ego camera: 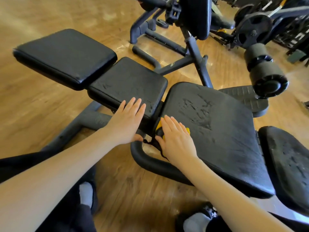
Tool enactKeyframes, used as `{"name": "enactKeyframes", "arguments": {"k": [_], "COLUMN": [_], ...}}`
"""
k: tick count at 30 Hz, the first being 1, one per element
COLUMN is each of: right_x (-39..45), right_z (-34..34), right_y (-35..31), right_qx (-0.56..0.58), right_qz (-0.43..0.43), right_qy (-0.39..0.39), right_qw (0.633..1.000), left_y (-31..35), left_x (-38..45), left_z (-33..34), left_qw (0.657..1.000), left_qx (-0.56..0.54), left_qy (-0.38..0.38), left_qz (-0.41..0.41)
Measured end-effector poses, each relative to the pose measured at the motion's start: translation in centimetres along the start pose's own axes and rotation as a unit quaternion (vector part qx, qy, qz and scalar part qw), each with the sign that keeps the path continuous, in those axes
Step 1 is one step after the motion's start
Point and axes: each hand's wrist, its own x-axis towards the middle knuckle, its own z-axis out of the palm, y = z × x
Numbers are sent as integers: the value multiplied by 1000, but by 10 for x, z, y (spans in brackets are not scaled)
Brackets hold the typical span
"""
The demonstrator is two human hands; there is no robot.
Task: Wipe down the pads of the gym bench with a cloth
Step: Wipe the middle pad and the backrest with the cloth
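The gym bench has several black pads in a row: a far left pad point(63, 56), a middle pad point(128, 84), a large worn pad point(217, 131) and one at the right edge point(287, 164). My left hand point(128, 121) rests flat with straight fingers on the near edge of the middle pad. My right hand point(175, 139) presses flat on a yellow and black cloth point(159, 125) at the near left corner of the large pad. Most of the cloth is hidden under my palm.
A dark curved frame tube point(150, 161) runs under my hands over the wooden floor point(41, 118). Behind the bench stand an upright post with a pad point(195, 15), foam rollers point(265, 71) and weight plates point(254, 29). My feet in grey socks point(86, 193) are below.
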Motion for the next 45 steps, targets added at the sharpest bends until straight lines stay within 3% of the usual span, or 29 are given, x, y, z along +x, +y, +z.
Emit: {"name": "enactKeyframes", "arguments": {"k": [5,8,10,12,17,20,25,28,36,45], "right_x": [17,-3,2,15,44,69,48,45,134,200], "right_z": [1,3,3,2,-1,-6,-4,1,16,17], "right_y": [2,2,8,12,21,35,31,42,92,128], "right_qx": [83,-12,4,67,151,213,163,174,172,172], "right_qz": [19,-90,-114,-87,-65,-9,-51,-76,-67,-66], "right_qy": [-12,26,-1,-40,-54,-64,-80,-78,-49,27], "right_qw": [996,996,993,993,985,975,982,979,982,982], "left_y": [2,2,2,3,4,5,5,5,12,34], "left_x": [0,0,1,2,3,2,2,3,15,54], "left_z": [-1,0,-1,-2,-1,-2,-6,-8,-7,-12], "left_qw": [1000,1000,1000,1000,1000,999,999,998,992,981], "left_qx": [3,4,2,0,0,-3,-7,-9,-95,-137], "left_qy": [-11,-11,-12,-11,-15,-21,-42,-57,-34,4], "left_qz": [-9,-12,-13,-12,-20,-25,-22,-20,-72,-136]}}
